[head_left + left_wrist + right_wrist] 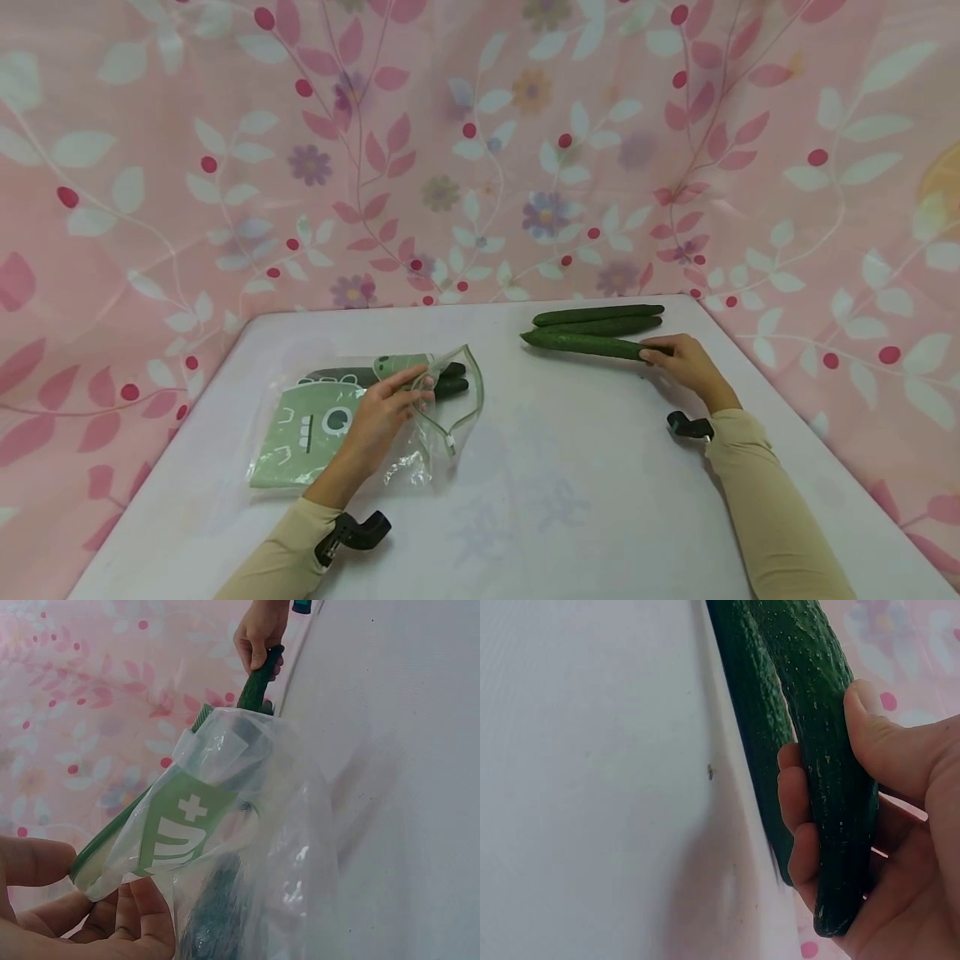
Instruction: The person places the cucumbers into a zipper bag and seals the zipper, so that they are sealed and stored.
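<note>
Long, slender, dark-green cucumber (581, 342) is extending leftward from the right hand (693, 371), at right of centre in the head view. The right hand's fingers are curling round its near end, with the thumb pressing on the opposite side; whether the far tip is touching the white table (570, 483) is not clear. Two further dark-green cucumbers (600, 313) are lying just behind it, toward the table's far edge.

At left of centre, the left hand (378, 417) is pinching the green-edged mouth of a clear plastic bag with a pale-green cartoon-face print (296, 437), thumb and fingers nearly closed on the film. A white slider (450, 443) is hanging at the lower end of the mouth. Two dark, elongated items, apparently cucumbers (452, 387), are lying in the bag, ends toward the mouth.

The step in hand is probably picking up a cucumber for bagging. The next move is likely calling for holding the mouth spread and aligning the cucumber's tip with it.
</note>
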A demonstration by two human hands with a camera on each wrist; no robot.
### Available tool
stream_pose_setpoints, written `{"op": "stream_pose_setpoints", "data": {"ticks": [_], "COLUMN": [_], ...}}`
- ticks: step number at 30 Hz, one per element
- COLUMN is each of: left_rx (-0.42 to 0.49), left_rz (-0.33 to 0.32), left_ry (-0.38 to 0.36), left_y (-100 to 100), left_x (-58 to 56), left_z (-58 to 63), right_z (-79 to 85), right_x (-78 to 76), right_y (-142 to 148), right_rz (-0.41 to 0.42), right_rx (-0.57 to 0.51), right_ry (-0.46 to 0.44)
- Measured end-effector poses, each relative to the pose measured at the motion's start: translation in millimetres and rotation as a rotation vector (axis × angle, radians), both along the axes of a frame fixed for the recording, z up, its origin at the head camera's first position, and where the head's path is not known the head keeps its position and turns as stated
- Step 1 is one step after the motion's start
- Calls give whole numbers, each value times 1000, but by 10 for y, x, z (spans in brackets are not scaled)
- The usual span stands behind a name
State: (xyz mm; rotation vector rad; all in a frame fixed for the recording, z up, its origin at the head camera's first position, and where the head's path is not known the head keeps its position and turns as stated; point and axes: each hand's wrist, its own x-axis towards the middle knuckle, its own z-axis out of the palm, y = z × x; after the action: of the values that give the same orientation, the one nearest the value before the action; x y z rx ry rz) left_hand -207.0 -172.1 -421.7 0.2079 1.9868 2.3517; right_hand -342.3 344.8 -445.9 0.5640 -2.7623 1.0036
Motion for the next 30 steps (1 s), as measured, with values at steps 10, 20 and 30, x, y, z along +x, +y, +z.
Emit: {"op": "stream_pose_setpoints", "data": {"ticks": [10,20,30], "left_rx": [-3,-14,-10], "left_rz": [-13,-13,-12], "left_ry": [-9,-1,-3], "left_y": [8,4,-6], "left_x": [-10,-16,-20], "left_z": [4,30,1], "right_z": [57,199,265], "right_x": [41,88,122], "right_y": [-39,-100,-220], "right_rz": [-3,3,44], "right_rx": [-64,-61,-71], "right_ry": [-13,25,39]}}
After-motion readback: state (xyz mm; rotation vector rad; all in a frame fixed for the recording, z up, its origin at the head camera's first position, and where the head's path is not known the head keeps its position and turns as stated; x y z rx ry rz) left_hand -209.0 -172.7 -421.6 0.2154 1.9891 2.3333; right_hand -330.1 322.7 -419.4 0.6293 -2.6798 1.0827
